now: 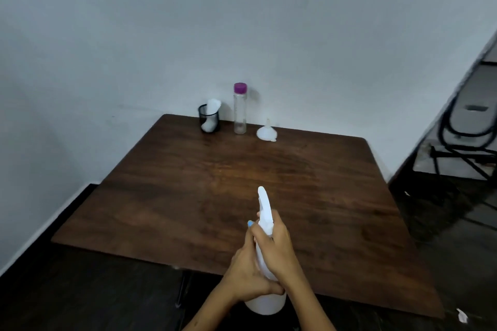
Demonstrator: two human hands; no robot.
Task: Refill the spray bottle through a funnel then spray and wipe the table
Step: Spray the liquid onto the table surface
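A white spray bottle (265,212) is held over the near edge of the brown wooden table (188,183), its nozzle pointing away from me. My left hand (248,274) grips the bottle's body low down. My right hand (277,246) wraps round the neck below the spray head, a finger at the trigger. At the far edge stand a clear bottle with a purple cap (240,108), a white funnel (266,131) resting mouth down, and a black mesh cup (209,121) with a white cloth in it.
A pale wall runs behind and to the left of the table. A dark metal chair frame (462,142) stands at the right. The floor is dark, with a small white scrap (462,315) at the lower right.
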